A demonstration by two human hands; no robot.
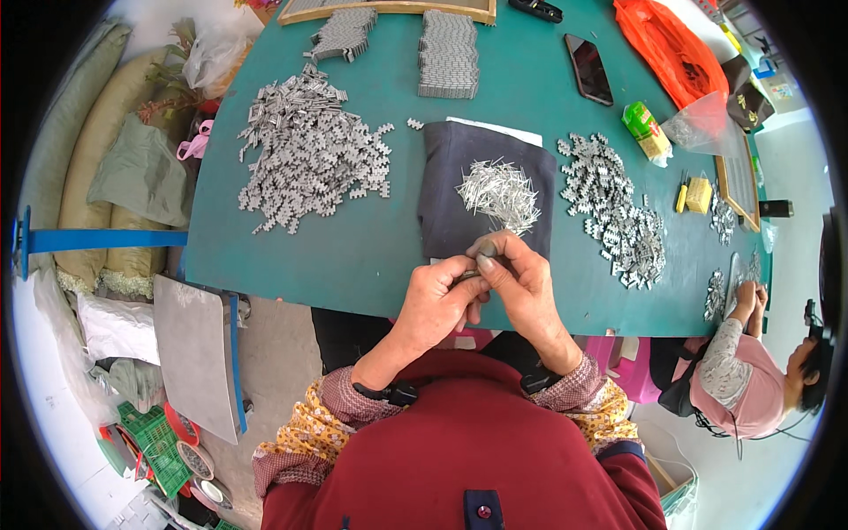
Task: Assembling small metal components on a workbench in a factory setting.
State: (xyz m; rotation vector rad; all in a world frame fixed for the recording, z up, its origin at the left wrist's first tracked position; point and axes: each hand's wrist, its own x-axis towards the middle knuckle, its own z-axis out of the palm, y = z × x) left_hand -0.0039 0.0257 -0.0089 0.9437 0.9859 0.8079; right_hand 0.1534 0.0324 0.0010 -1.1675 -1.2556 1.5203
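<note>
My left hand and my right hand meet at the table's near edge, fingers closed and thumbs bent inward. Between them is a small grey piece, mostly covered by the fingers; its kind cannot be made out. Just beyond my hands, a heap of thin silvery pins lies on a folded dark cloth. To the left spreads a large pile of small grey notched metal pieces. A second pile of similar, shinier pieces is on the right.
Neat stacks of grey pieces stand at the green table's far side, near a wood-framed tray. Toward the right are a phone, an orange bag and a green-yellow packet. A co-worker sits at the right end.
</note>
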